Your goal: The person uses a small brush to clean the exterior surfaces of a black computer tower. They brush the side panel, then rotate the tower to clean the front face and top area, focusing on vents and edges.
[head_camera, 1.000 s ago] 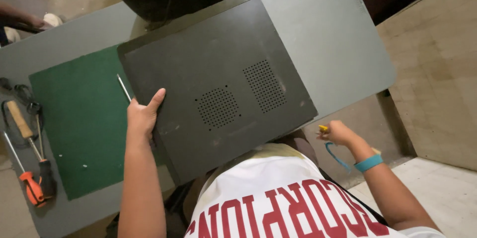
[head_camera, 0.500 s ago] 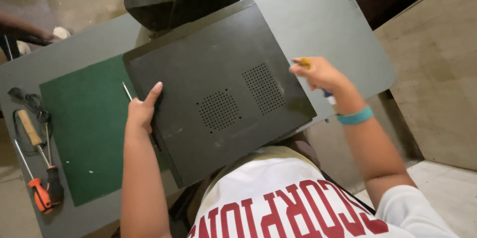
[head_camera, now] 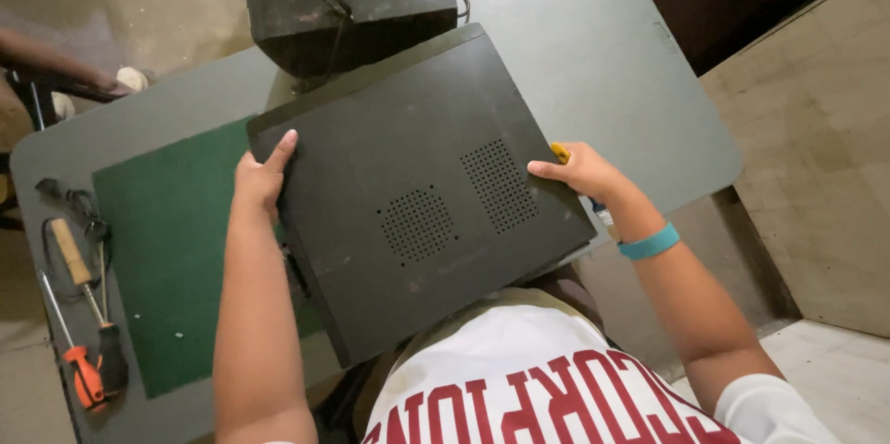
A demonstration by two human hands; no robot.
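Since half a second ago the right hand (head_camera: 579,169) has come down from above the panel onto its right edge, and the left hand (head_camera: 260,175) has slid up toward the far left corner. Both hands now bracket the dark computer case (head_camera: 417,194), a flat black box with two patches of vent holes on top, lying slanted across the grey table (head_camera: 603,45) with its near corner overhanging the table edge above the person's lap.

The left hand rests against the case's left edge, fingers loosely extended, forefinger laid along the top face; it grips nothing closed. The right hand's fingers curl over the right edge while a yellow-handled screwdriver (head_camera: 562,155) is tucked in the same hand, partly hidden.

A green mat (head_camera: 167,249) lies under the case's left side, mostly bare. A black power supply (head_camera: 352,8) sits touching the case's far edge. To the right, open tabletop runs to the table's rim. At the left rim lie a wooden-handled tool (head_camera: 69,254) and an orange-handled screwdriver (head_camera: 83,374).
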